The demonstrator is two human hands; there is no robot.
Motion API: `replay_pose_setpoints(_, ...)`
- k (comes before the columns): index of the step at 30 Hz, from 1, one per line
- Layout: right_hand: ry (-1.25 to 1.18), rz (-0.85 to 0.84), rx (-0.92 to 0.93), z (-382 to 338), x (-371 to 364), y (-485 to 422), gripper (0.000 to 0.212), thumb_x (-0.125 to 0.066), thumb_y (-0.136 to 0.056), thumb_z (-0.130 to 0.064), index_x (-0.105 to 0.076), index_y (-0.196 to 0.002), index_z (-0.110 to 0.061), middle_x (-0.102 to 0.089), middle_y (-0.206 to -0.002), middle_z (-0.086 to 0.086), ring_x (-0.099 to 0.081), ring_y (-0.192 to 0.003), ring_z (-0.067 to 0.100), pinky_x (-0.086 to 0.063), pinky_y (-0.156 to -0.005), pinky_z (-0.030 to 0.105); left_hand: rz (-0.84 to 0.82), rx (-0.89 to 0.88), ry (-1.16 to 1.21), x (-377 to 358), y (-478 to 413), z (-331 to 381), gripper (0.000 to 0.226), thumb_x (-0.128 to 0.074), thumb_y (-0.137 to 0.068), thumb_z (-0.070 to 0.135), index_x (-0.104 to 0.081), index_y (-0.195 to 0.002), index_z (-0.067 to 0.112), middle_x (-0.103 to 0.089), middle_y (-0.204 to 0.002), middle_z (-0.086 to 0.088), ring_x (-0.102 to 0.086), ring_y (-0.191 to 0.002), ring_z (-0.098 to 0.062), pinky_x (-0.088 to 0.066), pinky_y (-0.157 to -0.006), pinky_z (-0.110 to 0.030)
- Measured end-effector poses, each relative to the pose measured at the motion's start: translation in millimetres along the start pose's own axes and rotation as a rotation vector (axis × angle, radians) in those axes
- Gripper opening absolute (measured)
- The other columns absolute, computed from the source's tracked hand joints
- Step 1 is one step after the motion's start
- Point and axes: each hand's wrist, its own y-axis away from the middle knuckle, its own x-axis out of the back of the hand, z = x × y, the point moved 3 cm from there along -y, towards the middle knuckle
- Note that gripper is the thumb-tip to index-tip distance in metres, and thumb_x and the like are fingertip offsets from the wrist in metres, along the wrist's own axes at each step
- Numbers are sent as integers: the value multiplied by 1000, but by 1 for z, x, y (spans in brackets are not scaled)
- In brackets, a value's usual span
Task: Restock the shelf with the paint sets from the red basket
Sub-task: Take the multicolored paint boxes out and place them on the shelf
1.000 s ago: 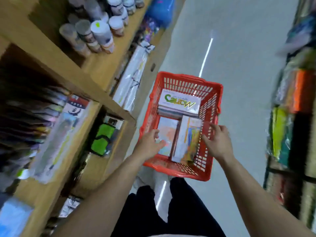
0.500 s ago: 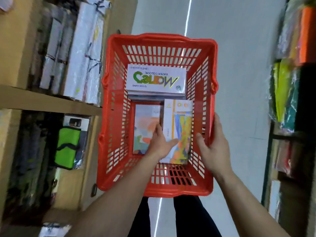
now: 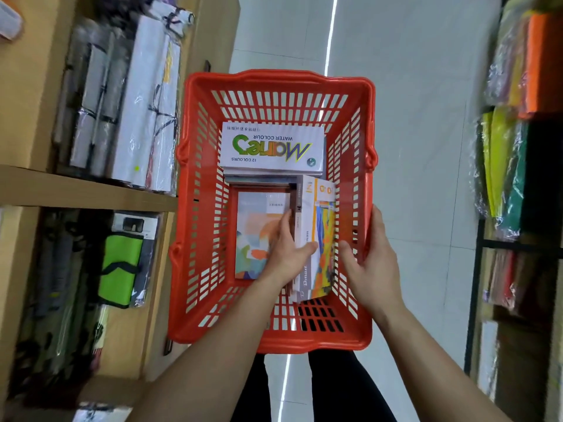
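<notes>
The red basket (image 3: pixel 274 76) stands on the floor below me. At its far end lies a white "water colour" box (image 3: pixel 271 147) on a stack. A pastel-patterned paint set (image 3: pixel 256 226) lies flat at the near left. To its right, yellow-orange paint sets (image 3: pixel 324 233) are tipped up on their long edge. My left hand (image 3: pixel 288 254) is inside the basket, fingers under these sets and thumb on their white side. My right hand (image 3: pixel 376 266) clasps the basket's right wall, thumb inside and fingers outside.
A wooden shelf unit (image 3: pixel 88 190) runs along the left, holding plastic-wrapped white rolls (image 3: pixel 137 102) above and a green case (image 3: pixel 120 269) below. A dark rack with coloured paper packs (image 3: pixel 505 166) lines the right. Grey floor (image 3: pixel 411 86) lies beyond the basket.
The view swung from the shelf down over the basket. My left hand reached in and tipped the yellow-orange sets up on edge. My right hand settled on the right wall.
</notes>
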Motion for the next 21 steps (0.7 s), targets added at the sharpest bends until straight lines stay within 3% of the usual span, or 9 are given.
replay_pose_setpoints(3,15,-23,-3,-2,2,0,71,-61,-95,-25,-27,-155,-39,-70,-128,-8,-71,-107,18,-57,-86,38,18,-30,45,15,15,11,84,-71,-90,22,-22,-155,39,-41,-148,8,-44,-135,-12,-37,-109,-28)
replay_pose_setpoints(5,29,-65,-16,-3,5,1,71,-61,-93,-33,-27,-155,-39,-68,-129,-5,-69,-111,20,-58,-88,44,50,-76,51,28,30,18,87,-73,-82,31,-25,-152,46,-40,-153,8,-40,-142,-13,-33,-118,-38)
replay_pose_setpoints(7,111,-73,-35,-8,10,4,77,-57,-89,-47,-27,-157,-30,-61,-137,4,-60,-124,27,-53,-99,50,65,-99,85,43,47,23,89,-72,-74,38,-27,-150,48,-43,-154,7,-43,-142,-15,-37,-117,-47)
replay_pose_setpoints(9,222,5,-77,-17,17,11,88,-55,-86,-53,-28,-160,-15,-47,-148,17,-43,-138,35,-40,-113,50,70,-112,144,60,69,33,85,-73,-74,36,-33,-148,49,-49,-149,8,-51,-135,-12,-45,-112,-45)
replay_pose_setpoints(12,190,98,-2,-54,28,26,86,-54,-85,-54,-36,-156,-10,-44,-148,19,-37,-138,33,-35,-113,47,77,-181,238,87,106,46,62,-71,-89,9,-48,-125,53,-65,-121,15,-67,-104,7,-59,-87,-22)
replay_pose_setpoints(13,140,55,25,-65,27,31,85,-53,-85,-58,-37,-155,-13,-45,-147,15,-38,-138,29,-36,-112,44,91,-204,267,96,121,50,63,-70,-90,4,-48,-122,54,-66,-115,20,-68,-99,8,-60,-83,-20)
replay_pose_setpoints(16,-80,-260,48,-108,17,46,75,-55,-88,-66,-38,-155,-36,-50,-148,-9,-47,-138,9,-39,-117,42,161,-237,361,124,167,57,63,-72,-89,6,-50,-136,41,-72,-115,17,-71,-105,-7,-60,-87,-30)
replay_pose_setpoints(18,-293,-475,67,-142,9,60,53,-63,-98,-48,-43,-147,-50,-62,-141,-20,-59,-131,5,-47,-111,39,206,-260,444,142,199,63,62,-74,-84,12,-52,-140,30,-75,-117,10,-72,-108,-14,-59,-88,-33)
replay_pose_setpoints(21,-493,-660,110,-194,5,83,53,-58,-103,-23,-41,-150,-40,-69,-132,-22,-67,-123,6,-55,-99,28,311,-288,575,164,249,67,53,-71,-79,18,-59,-129,32,-76,-116,7,-73,-107,-19,-60,-86,-35)
